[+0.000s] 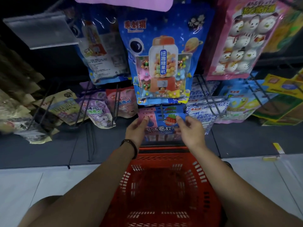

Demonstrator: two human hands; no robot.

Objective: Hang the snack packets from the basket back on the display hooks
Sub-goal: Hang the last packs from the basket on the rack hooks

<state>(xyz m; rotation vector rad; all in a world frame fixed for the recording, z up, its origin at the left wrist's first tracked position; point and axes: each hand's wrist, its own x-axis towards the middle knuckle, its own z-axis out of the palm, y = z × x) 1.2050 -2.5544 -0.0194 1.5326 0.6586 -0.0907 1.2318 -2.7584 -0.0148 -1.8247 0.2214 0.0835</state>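
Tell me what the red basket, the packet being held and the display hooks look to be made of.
Red basket: looks like moulded plastic, matte, judging by its slotted walls and uniform colour.
Held packet: likely thin plastic film, printed all over; gloss unclear in the blur.
Display hooks: probably metal wire with a dark coating, being thin, straight rods; finish unclear in dim light.

From the held packet (162,126): at 12 o'clock a big blue bag (164,63) hangs low, its bottom edge just over the hook (162,112), leaving only a narrow gap. At 10 o'clock a dark prong (116,102) juts out by a purple packet (98,112), near the left hand (136,128). At 2 o'clock more prongs (211,102) carry blue-white packets (201,112) just beside the right hand (191,131). At 8 and 4 o'clock the grey ledge (108,145) lies open. At 6 o'clock the basket (164,158) sits under both forearms.
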